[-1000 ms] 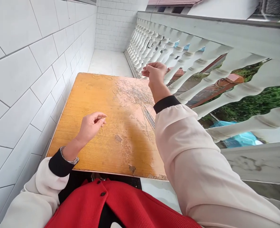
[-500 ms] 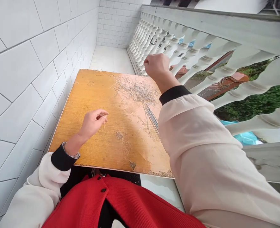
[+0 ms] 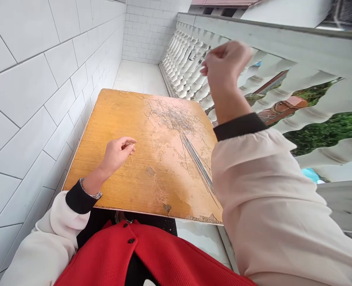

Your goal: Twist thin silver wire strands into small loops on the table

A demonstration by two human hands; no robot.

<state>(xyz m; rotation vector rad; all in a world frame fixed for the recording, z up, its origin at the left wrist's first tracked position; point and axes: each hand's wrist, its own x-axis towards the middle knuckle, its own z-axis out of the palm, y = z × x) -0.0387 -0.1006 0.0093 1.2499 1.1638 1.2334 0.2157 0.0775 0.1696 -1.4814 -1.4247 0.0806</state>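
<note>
Thin strands (image 3: 172,117) lie in a tangled heap on the far half of the table (image 3: 86,174), a worn yellow board with peeling patches. A straighter bunch of them (image 3: 198,171) runs from the heap toward the near right corner and passes under the right sleeve (image 3: 262,206), which hides that part of the table. The left hand (image 3: 117,154) hangs just above the board, near a few loose curls, with its fingers bent close to the thumb. The right hand (image 3: 225,65) is raised beyond the table's far right corner, its fingers bunched together. Whether either hand pinches a strand is too fine to tell. A white tiled wall (image 3: 29,99) stands along the left, and a white balustrade (image 3: 283,43) runs along the right.
</note>
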